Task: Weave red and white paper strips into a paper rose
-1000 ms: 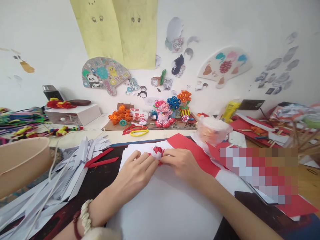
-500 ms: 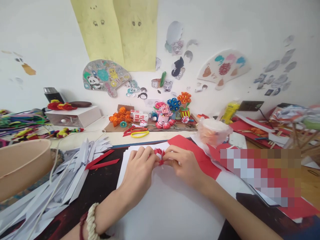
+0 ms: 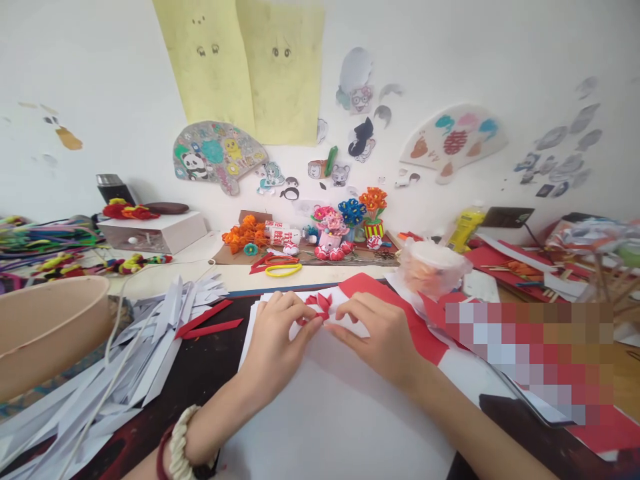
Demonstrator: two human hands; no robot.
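A small folded red paper piece with a little white showing is pinched in my left hand, between thumb and fingers. Its lower left part is hidden behind those fingers. Close to its right side is my right hand, thumb and index finger apart, with nothing visible between them. Whether the right thumb tip touches the piece I cannot tell. Both hands are over a stack of white paper. A red paper sheet lies just behind the right hand.
Cut white paper strips and two red strips lie to the left, beside a beige tub. Yellow-handled scissors and paper flowers stand along the back. A plastic-wrapped cup is at the right.
My right fingers have come off the folded red paper and spread apart. The left hand keeps its pinch, and more of the piece's red points show. The view has shifted slightly left.
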